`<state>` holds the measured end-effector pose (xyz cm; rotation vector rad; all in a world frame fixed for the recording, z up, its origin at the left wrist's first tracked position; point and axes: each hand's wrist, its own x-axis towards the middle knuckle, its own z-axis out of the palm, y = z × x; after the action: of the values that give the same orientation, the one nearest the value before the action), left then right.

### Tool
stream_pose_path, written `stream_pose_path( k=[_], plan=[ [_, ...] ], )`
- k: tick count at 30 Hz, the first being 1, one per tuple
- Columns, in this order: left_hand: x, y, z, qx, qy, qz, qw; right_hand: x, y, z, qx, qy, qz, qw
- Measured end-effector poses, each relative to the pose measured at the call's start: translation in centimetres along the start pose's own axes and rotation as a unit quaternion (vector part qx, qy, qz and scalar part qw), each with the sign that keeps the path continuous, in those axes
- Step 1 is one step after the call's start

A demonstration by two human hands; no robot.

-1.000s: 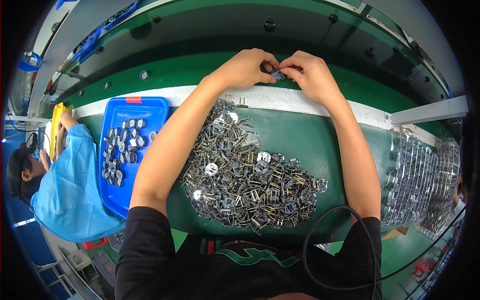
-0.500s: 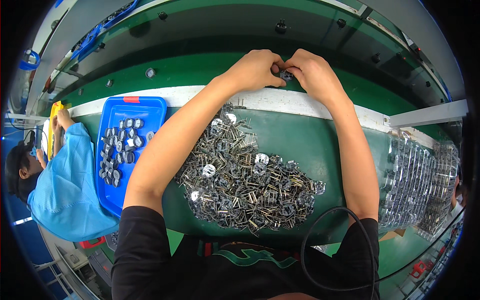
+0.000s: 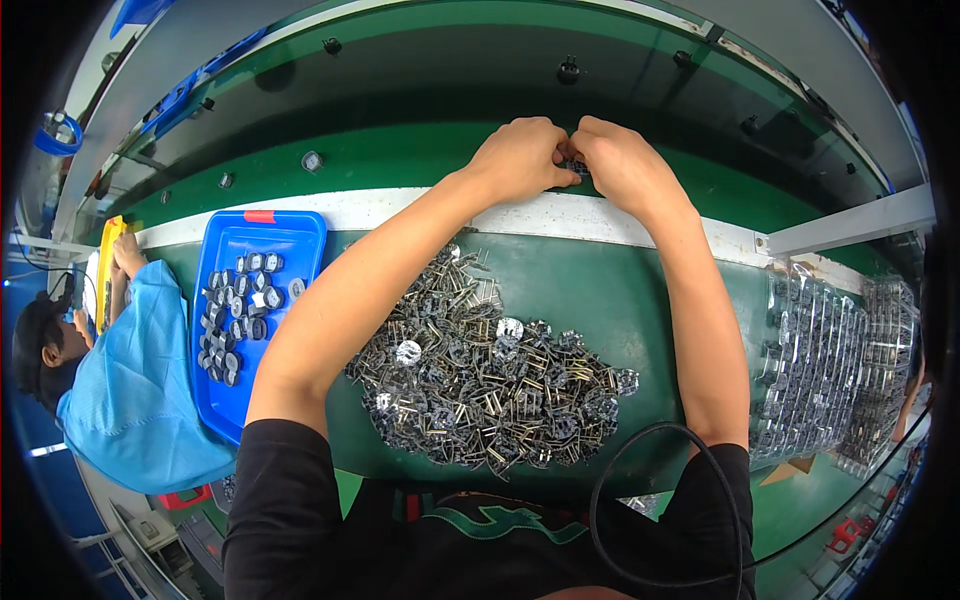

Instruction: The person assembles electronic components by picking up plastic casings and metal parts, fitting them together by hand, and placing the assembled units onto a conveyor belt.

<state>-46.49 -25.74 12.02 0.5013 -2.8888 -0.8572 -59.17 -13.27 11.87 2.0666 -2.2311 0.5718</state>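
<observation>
Both arms reach forward over a heap of parts to the green belt beyond the white rail. The fingertips of my left hand [image 3: 518, 160] are closed on one side of a small round plug part [image 3: 577, 168], dark with lighter bits. On its other side my right hand [image 3: 622, 168] pinches the same part, fingers curled around it. Fingers cover most of the part. Beneath my forearms lies the heap of black plug parts with metal pins [image 3: 500, 390], several showing pale round faces.
Left of my left arm, a blue tray [image 3: 213, 400] holds several round dark parts. Beyond it, a person in a blue top [image 3: 145, 390] works. Clear plastic trays of parts [image 3: 810, 370] stack at right. The white rail [image 3: 380, 208] edges the belt [image 3: 400, 150], where scattered parts lie.
The view has shifted slightly. My right fingers have curled further over the plug part, and less of its pale face shows now. Both hands keep their grip.
</observation>
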Motion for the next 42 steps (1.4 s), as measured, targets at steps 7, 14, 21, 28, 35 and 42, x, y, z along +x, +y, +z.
stream_pose_path(
  k=[7,14,21,28,35,42],
  plan=[
    [0.6,-0.7,0.6,-0.024,0.012,0.014,1.0,-0.8,1.2,0.8,0.086,0.058,-0.007,0.995],
    [2.1,-3.1,-0.5,-0.013,0.074,0.056,0.996,-1.1,0.6,-0.9,0.054,0.137,0.06,0.987],
    [4.1,-10.9,-6.5,0.025,0.093,-0.074,0.993,-0.4,-7.8,2.2,0.229,-0.027,-0.113,0.967],
    [4.0,-17.4,-10.6,0.133,0.152,-0.075,0.977,-0.7,-7.9,3.2,0.245,0.004,-0.137,0.96],
    [-5.5,-15.9,-14.8,0.106,-0.094,-0.102,0.985,0.0,-5.0,2.2,0.614,0.025,0.129,0.778],
    [-9.1,-12.6,-11.2,0.019,-0.061,-0.11,0.992,0.4,-5.3,0.7,0.605,0.021,0.218,0.765]
  ],
)
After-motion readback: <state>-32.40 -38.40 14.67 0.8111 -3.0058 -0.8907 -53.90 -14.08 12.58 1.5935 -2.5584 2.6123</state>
